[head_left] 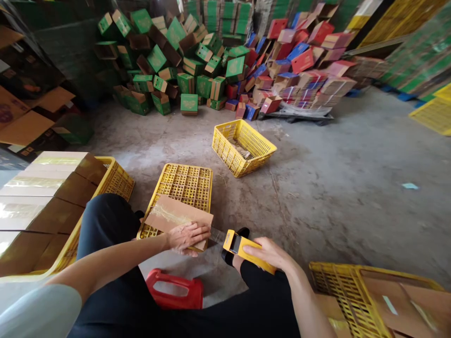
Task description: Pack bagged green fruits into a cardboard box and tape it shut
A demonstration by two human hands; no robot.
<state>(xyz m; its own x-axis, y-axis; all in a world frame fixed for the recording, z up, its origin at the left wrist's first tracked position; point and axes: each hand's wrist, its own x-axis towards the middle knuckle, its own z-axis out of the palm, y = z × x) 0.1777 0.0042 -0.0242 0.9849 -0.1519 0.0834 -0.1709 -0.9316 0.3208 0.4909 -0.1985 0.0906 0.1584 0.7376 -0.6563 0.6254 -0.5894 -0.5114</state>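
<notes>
The right hand [268, 252] is gripping a tape dispenser [252, 260] (marking unreadable); the left hand [186, 235] is pressing a carton [175, 211], fingers outstretched.

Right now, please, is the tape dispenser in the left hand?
No, the right hand holds the tape dispenser; the left hand rests on the carton.

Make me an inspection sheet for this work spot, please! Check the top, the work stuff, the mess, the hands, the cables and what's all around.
Surface: upturned yellow crate, on the floor
Job's things: brown carton on it; clear tape running to yellow dispenser
Clutter: pale scrap on the floor
Hands: left hand on the carton, right hand gripping the dispenser
Cables: nothing seen
Surroundings: piled green boxes; red and blue boxes beside them
</notes>
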